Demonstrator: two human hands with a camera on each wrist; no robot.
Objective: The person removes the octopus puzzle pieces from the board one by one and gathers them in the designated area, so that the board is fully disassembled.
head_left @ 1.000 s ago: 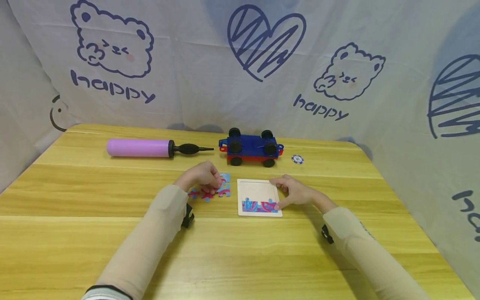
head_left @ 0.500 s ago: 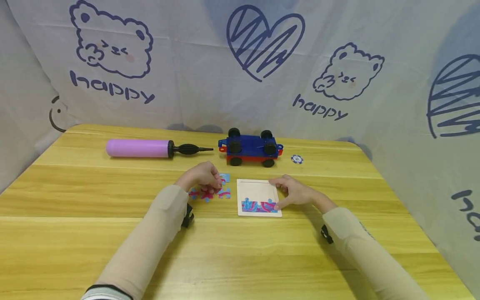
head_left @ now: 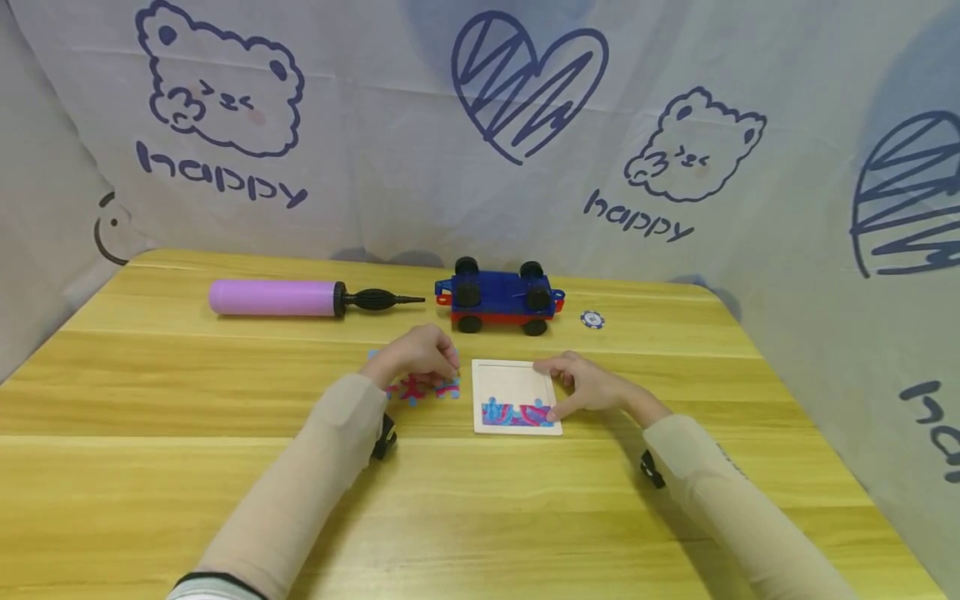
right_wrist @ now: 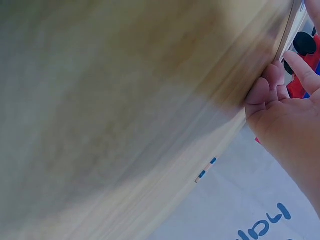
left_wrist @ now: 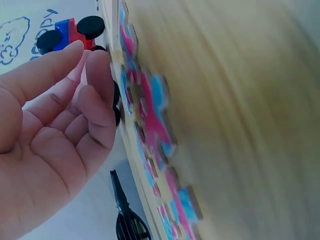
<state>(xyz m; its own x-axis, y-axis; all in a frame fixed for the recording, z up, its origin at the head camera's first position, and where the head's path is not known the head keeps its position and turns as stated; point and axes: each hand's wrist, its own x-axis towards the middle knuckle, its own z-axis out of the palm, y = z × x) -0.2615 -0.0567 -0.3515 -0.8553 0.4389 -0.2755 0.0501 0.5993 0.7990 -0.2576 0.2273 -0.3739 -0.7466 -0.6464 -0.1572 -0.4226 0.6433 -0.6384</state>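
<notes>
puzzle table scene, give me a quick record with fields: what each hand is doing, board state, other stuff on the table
left hand: over the loose puzzle pieces, fingers bent at a piece's edge; whether it grips one is unclear
right hand: holds the right edge of the puzzle board
board state: only the bottom row filled, the rest bare
behind: purple air pump, blue and red toy car, poker chip
surface: wooden table
</notes>
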